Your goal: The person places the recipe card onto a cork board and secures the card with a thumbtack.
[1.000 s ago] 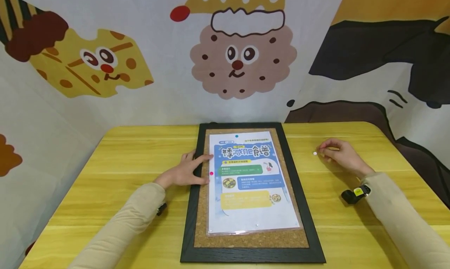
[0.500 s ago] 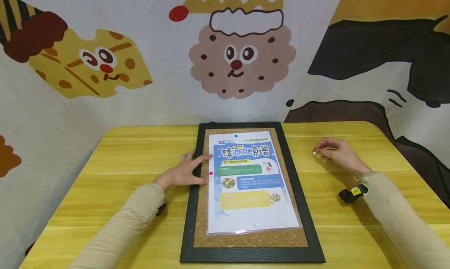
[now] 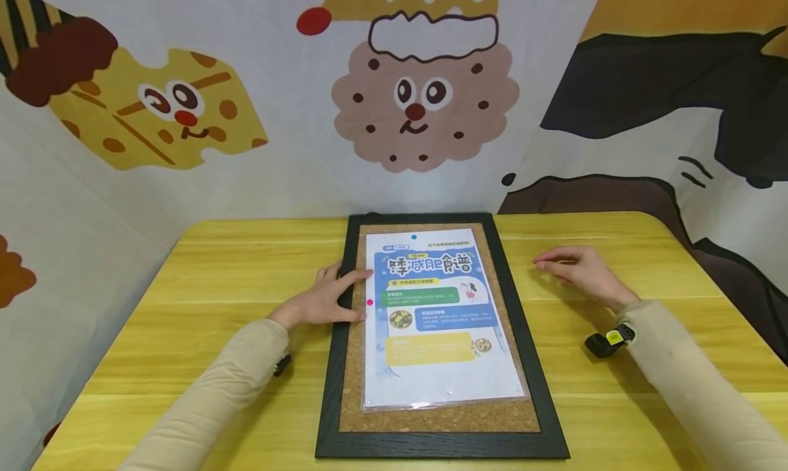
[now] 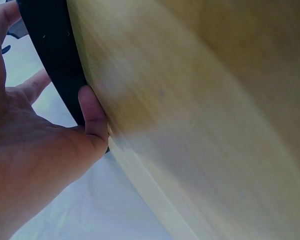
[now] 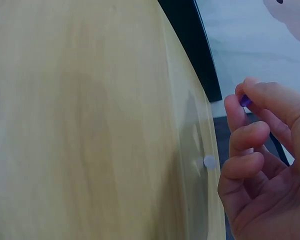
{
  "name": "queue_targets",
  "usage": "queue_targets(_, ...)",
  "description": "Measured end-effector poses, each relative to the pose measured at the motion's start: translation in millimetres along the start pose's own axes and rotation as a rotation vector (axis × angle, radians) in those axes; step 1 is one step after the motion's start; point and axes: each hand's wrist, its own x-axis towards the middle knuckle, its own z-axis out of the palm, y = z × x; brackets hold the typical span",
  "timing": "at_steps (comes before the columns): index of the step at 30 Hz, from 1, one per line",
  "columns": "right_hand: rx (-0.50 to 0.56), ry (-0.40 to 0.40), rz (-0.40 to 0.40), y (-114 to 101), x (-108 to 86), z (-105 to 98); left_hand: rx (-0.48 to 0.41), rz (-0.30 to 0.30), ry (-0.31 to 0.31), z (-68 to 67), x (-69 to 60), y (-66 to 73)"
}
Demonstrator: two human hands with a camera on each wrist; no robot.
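A black-framed corkboard (image 3: 442,422) lies on the table, a laminated poster (image 3: 443,382) with Chinese text on it. Blue (image 3: 414,237) and pink (image 3: 369,302) thumbtacks sit at the poster's top and left edges. My left hand (image 3: 317,304) grips the board's left side. Two fingers reach over the frame (image 4: 50,55), and another digit bends against its outer side in the left wrist view. Right of the board, my right hand (image 3: 575,271) pinches a small purple thumbtack (image 5: 245,100) between thumb and index finger, above the table. The remaining fingers are curled.
A small white round thing (image 5: 209,161) rests on the table near my right hand; the hand hides it in the head view. The yellow wooden table (image 3: 234,259) meets a wall hanging with cartoon pictures (image 3: 425,115) at the back. Black devices (image 3: 606,343) are on the wrists.
My right hand has moved left, toward the board, and covers the white thing that was visible by its fingertips. My left hand has stayed on the frame.
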Motion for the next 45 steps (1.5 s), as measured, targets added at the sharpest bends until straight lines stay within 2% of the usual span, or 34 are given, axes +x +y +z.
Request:
queue_targets(5,0.02,-0.012,-0.036,-3,1.1,5,0.008,-0.001,0.003,0.8,0.9,0.0)
queue_targets(10,0.001,-0.024,-0.03,-8,1.4,9,0.006,-0.008,0.002,1.3,1.3,-0.7)
queue_targets(16,-0.019,-0.032,-0.126,-12,1.5,19,0.004,-0.011,0.001,1.7,0.9,-1.0)
queue_targets(19,-0.019,-0.043,-0.149,-13,1.1,23,0.006,-0.008,0.002,2.2,0.6,-1.3)
queue_targets(31,-0.04,-0.102,-0.137,-27,0.4,33,0.007,-0.012,0.006,3.3,1.1,-1.0)
queue_targets(35,-0.056,-0.108,-0.158,-33,1.3,37,0.009,-0.009,0.007,3.0,1.4,-1.2)
queue_targets(45,0.016,-0.181,-0.191,-41,5.2,47,0.015,-0.002,0.004,2.8,1.7,-2.2)
